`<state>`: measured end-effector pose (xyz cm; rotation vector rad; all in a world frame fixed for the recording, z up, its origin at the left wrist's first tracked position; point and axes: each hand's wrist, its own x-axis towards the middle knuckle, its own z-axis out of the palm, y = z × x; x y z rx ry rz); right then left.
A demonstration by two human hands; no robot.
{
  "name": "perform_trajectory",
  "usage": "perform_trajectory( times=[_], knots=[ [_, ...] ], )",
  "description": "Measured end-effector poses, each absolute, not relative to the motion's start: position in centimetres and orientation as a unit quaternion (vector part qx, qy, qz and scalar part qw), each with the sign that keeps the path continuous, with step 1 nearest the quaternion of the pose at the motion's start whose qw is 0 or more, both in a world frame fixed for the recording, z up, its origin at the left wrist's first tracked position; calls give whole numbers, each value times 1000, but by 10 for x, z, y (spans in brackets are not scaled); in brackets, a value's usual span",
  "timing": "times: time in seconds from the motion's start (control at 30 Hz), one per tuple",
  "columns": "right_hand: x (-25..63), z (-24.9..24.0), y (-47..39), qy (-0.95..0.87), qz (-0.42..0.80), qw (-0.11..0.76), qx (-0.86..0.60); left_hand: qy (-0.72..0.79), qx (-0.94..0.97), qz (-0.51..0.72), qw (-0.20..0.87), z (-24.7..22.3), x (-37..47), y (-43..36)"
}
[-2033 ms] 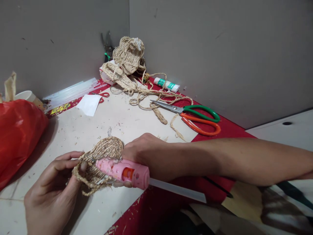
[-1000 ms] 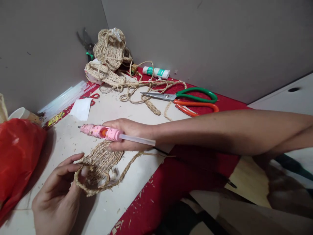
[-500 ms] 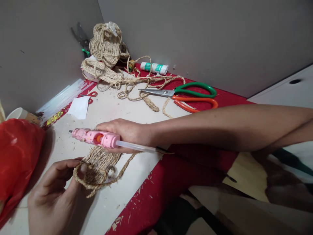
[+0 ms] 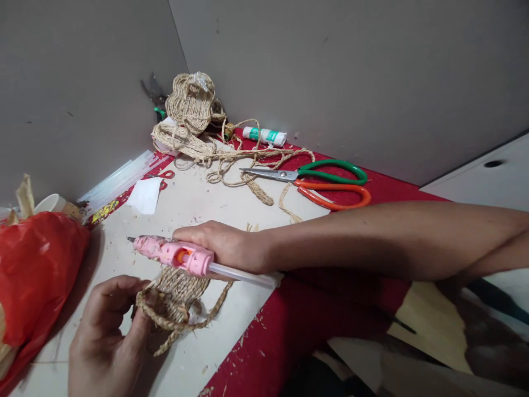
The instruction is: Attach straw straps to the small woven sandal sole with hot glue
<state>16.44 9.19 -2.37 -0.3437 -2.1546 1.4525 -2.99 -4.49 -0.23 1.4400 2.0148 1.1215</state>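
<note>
A pink glue gun [image 4: 173, 255] with a clear glue stick [image 4: 243, 274] poking from its back is gripped in my right hand [image 4: 223, 242]; its dark nozzle points left. Just below it lies a small woven piece of braided straw [image 4: 182, 286], curved and open at the near end. My left hand [image 4: 111, 325] pinches the left rim of this piece between thumb and fingers. A loose straw braid [image 4: 215, 309] runs along its near right side. The glue gun hides the far part of the woven piece.
Big scissors [image 4: 306, 179] with green and orange handles lie behind my right forearm. Coiled straw braid [image 4: 190, 105] is heaped in the corner, with glue sticks [image 4: 119, 179] to its left. A red plastic bag [image 4: 39, 270] stands at left, near a paper cup [image 4: 53, 204].
The camera view has shifted, so everything appears lower and slightly to the right. Both hands keep their grips, and the glue gun stays above the woven piece.
</note>
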Motion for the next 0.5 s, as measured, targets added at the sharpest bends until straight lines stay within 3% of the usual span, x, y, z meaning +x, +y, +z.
perform_trajectory(
  times=[0.5],
  knots=[
    [166,-31,90,-775,540,303,-124,726,433,400,355,2,-29,-38]
  ],
)
